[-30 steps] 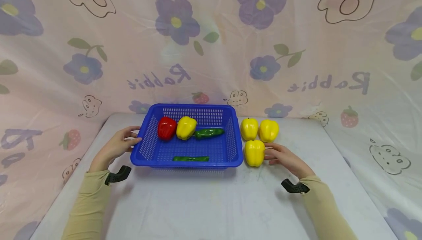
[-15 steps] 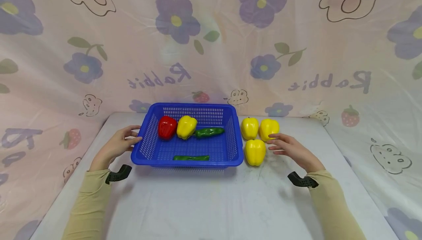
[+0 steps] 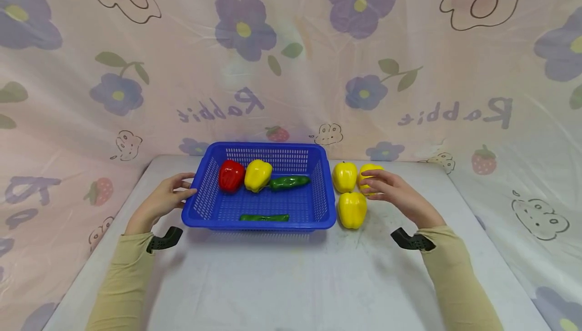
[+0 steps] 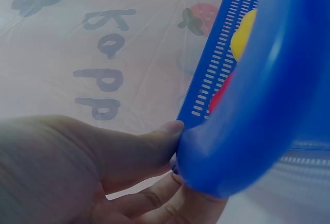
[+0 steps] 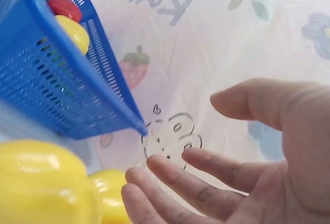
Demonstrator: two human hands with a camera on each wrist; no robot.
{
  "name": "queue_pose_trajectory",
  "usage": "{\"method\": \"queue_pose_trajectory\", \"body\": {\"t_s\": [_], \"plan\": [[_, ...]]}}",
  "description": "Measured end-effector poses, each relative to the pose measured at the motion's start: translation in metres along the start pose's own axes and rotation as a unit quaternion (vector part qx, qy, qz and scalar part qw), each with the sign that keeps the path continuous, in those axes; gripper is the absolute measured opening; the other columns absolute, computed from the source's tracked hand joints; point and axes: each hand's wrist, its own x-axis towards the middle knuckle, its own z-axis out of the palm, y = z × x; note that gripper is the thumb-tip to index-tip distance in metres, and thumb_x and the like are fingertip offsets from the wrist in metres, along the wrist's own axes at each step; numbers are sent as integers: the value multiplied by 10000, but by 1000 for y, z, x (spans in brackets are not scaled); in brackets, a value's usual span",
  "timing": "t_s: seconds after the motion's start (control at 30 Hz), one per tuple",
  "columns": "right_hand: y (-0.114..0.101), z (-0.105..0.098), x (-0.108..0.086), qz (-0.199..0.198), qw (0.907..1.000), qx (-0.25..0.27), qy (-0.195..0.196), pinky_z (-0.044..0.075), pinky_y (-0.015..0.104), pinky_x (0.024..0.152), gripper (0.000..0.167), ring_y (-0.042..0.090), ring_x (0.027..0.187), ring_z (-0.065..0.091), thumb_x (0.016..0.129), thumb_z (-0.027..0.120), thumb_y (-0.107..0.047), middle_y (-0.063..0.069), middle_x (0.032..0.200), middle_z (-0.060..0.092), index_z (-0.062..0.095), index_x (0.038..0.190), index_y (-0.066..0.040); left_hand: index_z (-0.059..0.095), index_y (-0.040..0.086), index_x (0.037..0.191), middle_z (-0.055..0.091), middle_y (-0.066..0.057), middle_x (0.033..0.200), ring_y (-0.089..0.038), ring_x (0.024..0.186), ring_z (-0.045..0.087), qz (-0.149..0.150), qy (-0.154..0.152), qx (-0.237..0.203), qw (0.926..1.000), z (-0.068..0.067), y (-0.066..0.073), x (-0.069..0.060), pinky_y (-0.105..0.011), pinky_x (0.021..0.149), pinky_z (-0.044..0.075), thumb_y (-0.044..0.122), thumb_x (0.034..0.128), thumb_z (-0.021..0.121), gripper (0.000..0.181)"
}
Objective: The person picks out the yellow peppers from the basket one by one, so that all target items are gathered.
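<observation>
My left hand point(image 3: 162, 200) holds the left rim of the blue basket point(image 3: 259, 226), thumb and fingers around the edge in the left wrist view. Inside lie a red pepper point(image 3: 231, 176), a yellow pepper point(image 3: 258, 175) and two green peppers point(image 3: 289, 183) point(image 3: 264, 218). Right of the basket stand three yellow peppers: back left point(image 3: 345, 177), front point(image 3: 352, 210) and back right point(image 3: 369, 171). My right hand point(image 3: 402, 195), fingers spread and holding nothing, is over the back right one and partly hides it; whether they touch, I cannot tell. The right wrist view shows the open palm point(image 5: 268, 183).
A white-covered table point(image 3: 282, 285) carries the basket and peppers. Behind it hangs a pink patterned cloth point(image 3: 291, 88) with flowers and rabbits, close behind the basket's back rim. A black wrist mount point(image 3: 164, 240) sits at the left cuff, another point(image 3: 413, 240) at the right cuff.
My right hand has moved away from the front yellow pepper, back to the one at the back right, which it now partly covers. The left hand and basket have stayed in place.
</observation>
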Motion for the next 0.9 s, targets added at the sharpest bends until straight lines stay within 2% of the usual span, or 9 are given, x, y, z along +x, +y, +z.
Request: {"method": "queue_pose_trajectory", "body": {"t_s": [0.2,0.37,0.53,0.6,0.77,0.9], "plan": [[-15,7,8,-152,9998,138,51,470,411,956,548,389,1164,511,996,517,-314,285,1323,463,371,1394,34,273,-86,1442,504,-299,1140,-269,853,635,-43,2,-3,10000,-1,-1,0,-358,724,573,78,971,549,570],[-31,15,17,-187,9998,-13,45,482,397,942,536,396,1184,496,982,534,-357,211,1330,490,406,1394,-39,267,-80,1449,494,-296,1158,-272,875,631,-48,8,38,10000,-1,-2,0,-360,736,571,97,977,546,576],[-45,24,27,-373,9993,-42,-90,465,449,956,495,353,1177,515,981,536,-354,191,1329,495,433,1377,-76,265,-67,1454,481,-302,1186,-288,901,626,-76,13,76,9999,-2,-1,-1,-372,749,568,116,981,543,578],[-50,29,31,-446,9989,39,-149,450,484,964,482,361,1175,519,984,537,-332,208,1328,492,434,1371,-64,269,-65,1453,477,-304,1190,-291,904,626,-64,10,73,10000,-2,0,-1,-385,756,566,120,982,544,576],[-58,46,42,-488,9980,223,-328,467,466,944,462,414,1172,518,995,529,-246,241,1307,502,420,1373,-4,276,-62,1452,476,-302,1182,-294,896,628,-76,14,42,10000,0,1,0,-399,759,565,118,982,543,570],[-61,59,51,-477,9975,270,-455,478,435,937,439,361,1149,552,992,537,-217,227,1295,519,431,1361,-4,279,-59,1452,469,-300,1185,-299,895,625,-129,40,45,9999,0,2,0,-385,751,568,117,980,546,571]]}}
